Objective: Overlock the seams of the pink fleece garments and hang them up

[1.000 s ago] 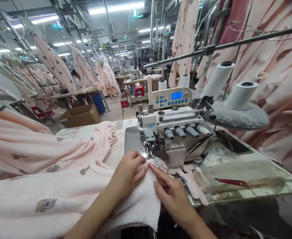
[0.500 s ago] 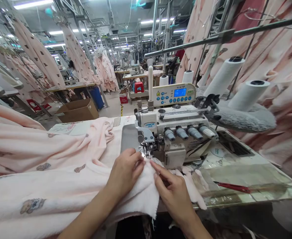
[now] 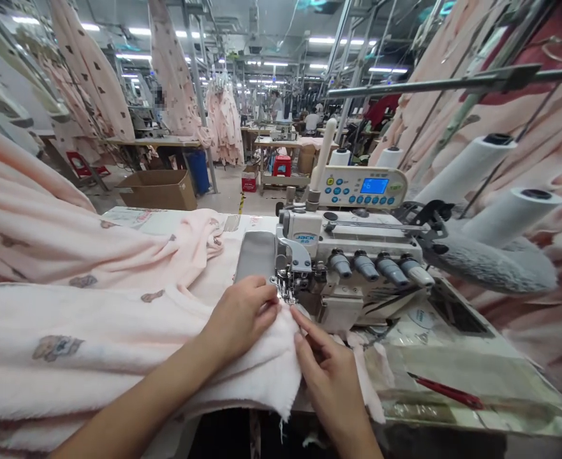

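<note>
Pale pink fleece fabric (image 3: 166, 325) with printed bear motifs spreads over the table's left side and reaches the presser foot of a white overlock sewing machine (image 3: 352, 255). Just left of the needle area, my left hand (image 3: 242, 312) pinches the fabric's edge between thumb and fingers. My right hand (image 3: 331, 376) is on the other side of that edge, its index fingertip close to the presser foot (image 3: 286, 290) and its thumb against the cloth. The fabric's front corner hangs between my hands with loose threads.
Red-handled thread snips (image 3: 446, 390) lie on the table at the right, near fabric scraps (image 3: 369, 376). White thread cones (image 3: 513, 217) stand behind the machine. A cardboard box (image 3: 159, 188) sits on the floor beyond the table. Pink garments (image 3: 223, 121) hang all around.
The view has turned and tilted slightly, so the machine appears farther right. Both hands keep their places on the fabric at the presser foot.
</note>
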Motion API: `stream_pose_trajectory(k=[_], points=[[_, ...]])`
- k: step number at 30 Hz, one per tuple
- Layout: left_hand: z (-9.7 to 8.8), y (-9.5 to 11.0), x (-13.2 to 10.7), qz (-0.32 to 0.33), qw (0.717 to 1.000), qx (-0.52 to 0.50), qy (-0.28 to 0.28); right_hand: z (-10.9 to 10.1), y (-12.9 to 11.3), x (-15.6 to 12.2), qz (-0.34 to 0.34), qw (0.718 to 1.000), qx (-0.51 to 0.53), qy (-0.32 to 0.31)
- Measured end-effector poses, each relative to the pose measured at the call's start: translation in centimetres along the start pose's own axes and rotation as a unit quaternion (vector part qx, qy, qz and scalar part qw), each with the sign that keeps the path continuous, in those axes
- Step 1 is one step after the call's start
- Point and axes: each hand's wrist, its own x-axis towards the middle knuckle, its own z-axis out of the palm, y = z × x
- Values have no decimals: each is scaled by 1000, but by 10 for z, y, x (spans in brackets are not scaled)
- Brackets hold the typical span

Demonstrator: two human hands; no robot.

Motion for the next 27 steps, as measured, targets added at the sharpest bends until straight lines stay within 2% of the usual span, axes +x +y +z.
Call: stream_pose_trajectory(k=[7,11,18,22,25,27], points=[[1,0,1,-2,1000,1,7,0,2,0,45,999,25,-14],[1,-2,6,-8,1000,9,19,2,1,1,79,995,59,2],[2,-5,16,-19,999,30,35,5,-1,8,83,991,105,4],[-1,-4,16,-26,998,42,26,-3,-5,2,42,995,87,-12],[-7,-5,14,-26,997,72,-10,-8,-3,-11,-31,998,41,-47],[-10,-5,13,-27,994,105,-27,-7,3,-20,-99,994,5,-40]])
